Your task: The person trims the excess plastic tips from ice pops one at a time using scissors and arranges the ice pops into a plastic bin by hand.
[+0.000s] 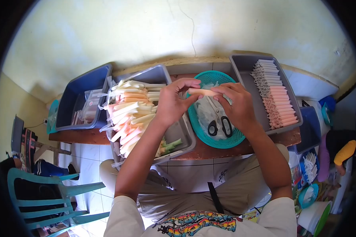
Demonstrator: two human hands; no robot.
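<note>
A peach-coloured ice pop in a clear plastic sleeve (201,92) lies level between my two hands. My left hand (175,100) pinches its left end with thumb and fingers. At the other end, the fingers of my right hand (239,105) are closed on the sleeve. Below them stands a teal mesh basket (209,143) holding black-handled scissors (221,127) and clear plastic scraps (205,114). Left of my left hand, a grey tray (182,145) is heaped with pale yellow, peach and pink ice pops (132,112), some behind my forearm.
At the right, a grey tray (261,94) holds neat rows of white and pink ice pops (279,100). A dark blue bin (73,93) with plastic packets stands far left. Below are a teal chair (47,197) and, at right, another person's yellow sleeve (345,152).
</note>
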